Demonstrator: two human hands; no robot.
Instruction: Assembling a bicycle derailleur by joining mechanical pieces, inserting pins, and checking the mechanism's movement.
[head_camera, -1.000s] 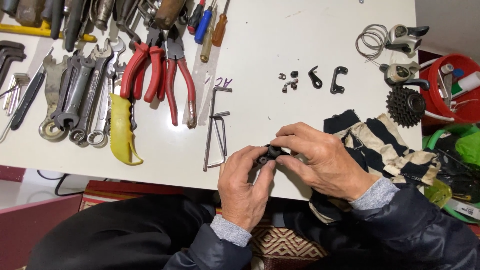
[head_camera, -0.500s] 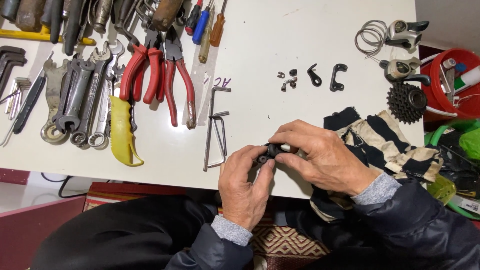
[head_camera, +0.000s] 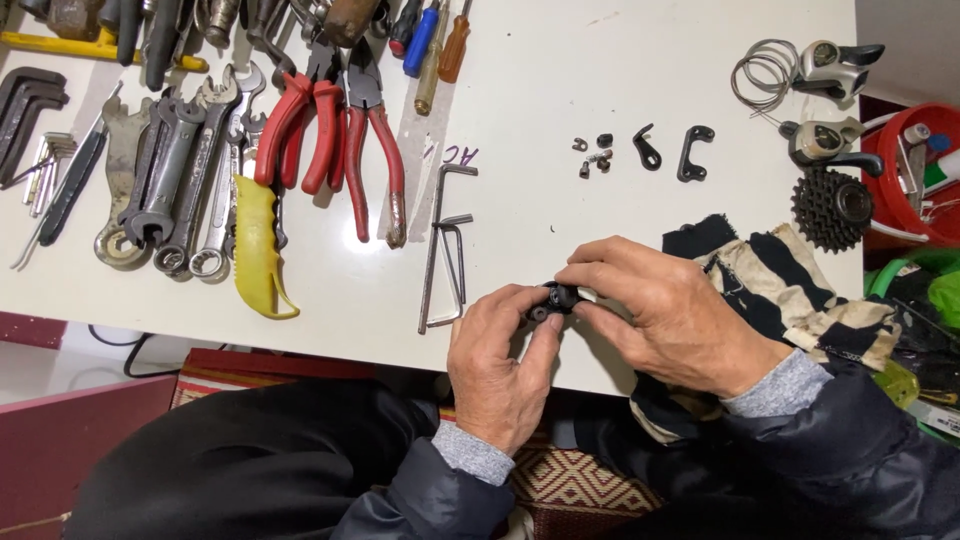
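My left hand (head_camera: 500, 360) and my right hand (head_camera: 665, 315) meet over the near edge of the white table (head_camera: 560, 120). Between their fingertips sits a small black metal part (head_camera: 555, 298), mostly hidden by the fingers. Both hands pinch it. Just left of them lie two hex keys (head_camera: 445, 245). Under my right wrist spreads a black and cream striped rag (head_camera: 790, 280). Farther back on the table lie several tiny black bolts (head_camera: 592, 155) and two black brackets (head_camera: 670, 150).
Red-handled pliers (head_camera: 345, 130), spanners (head_camera: 175, 180), a yellow-handled tool (head_camera: 255, 245) and screwdrivers (head_camera: 430, 40) fill the left. At right are two grey shifters (head_camera: 830, 100), coiled cable (head_camera: 760, 68), a toothed cog cluster (head_camera: 833, 208) and a red tub (head_camera: 915, 175).
The hands stay at the table's near edge; my right fingers have shifted slightly on the black part. Nothing else on the table moved.
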